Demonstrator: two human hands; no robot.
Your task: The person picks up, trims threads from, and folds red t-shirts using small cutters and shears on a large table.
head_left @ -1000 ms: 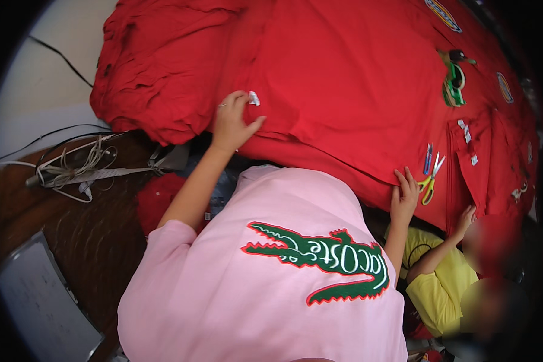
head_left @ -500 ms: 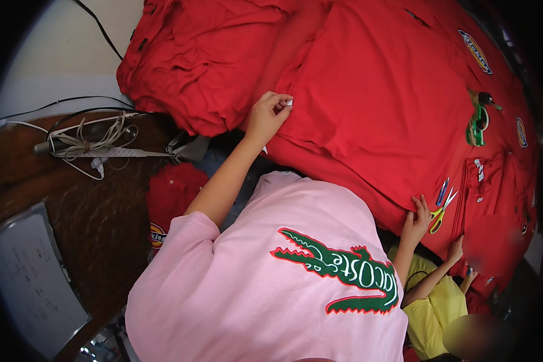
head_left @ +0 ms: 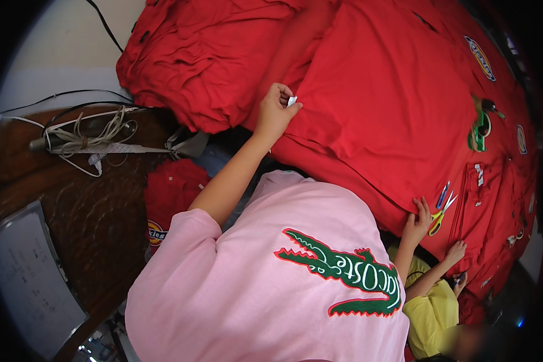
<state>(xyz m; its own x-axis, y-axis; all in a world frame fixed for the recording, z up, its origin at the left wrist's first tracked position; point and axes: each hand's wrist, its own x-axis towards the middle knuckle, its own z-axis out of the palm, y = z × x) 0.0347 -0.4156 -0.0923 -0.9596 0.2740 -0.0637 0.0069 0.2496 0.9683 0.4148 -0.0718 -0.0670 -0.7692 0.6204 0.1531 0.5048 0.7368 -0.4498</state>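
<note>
A large red garment (head_left: 386, 90) lies spread in front of me. My left hand (head_left: 277, 114) is closed, pinching a small white label (head_left: 292, 101) at the garment's left edge. At the near right edge of the red cloth rests my right hand (head_left: 417, 223), its fingers stretched out on the fabric. Just right of it lie scissors (head_left: 441, 216) with yellow handles and a blue pen-like tool (head_left: 443, 194). Part of the right palm is hidden from view.
Crumpled red clothes (head_left: 193, 66) are heaped at the far left. Coiled cables and a power strip (head_left: 120, 148) sit on a brown wooden surface (head_left: 96, 205). A green-handled tool (head_left: 479, 130) lies farther right. At lower right, a co-worker's yellow sleeve (head_left: 431, 311) and hands touch red cloth.
My left hand has risen slightly and turned, with the white label still in its fingers. My right hand stays about where it was. The co-worker's head has moved down, exposing their hands.
</note>
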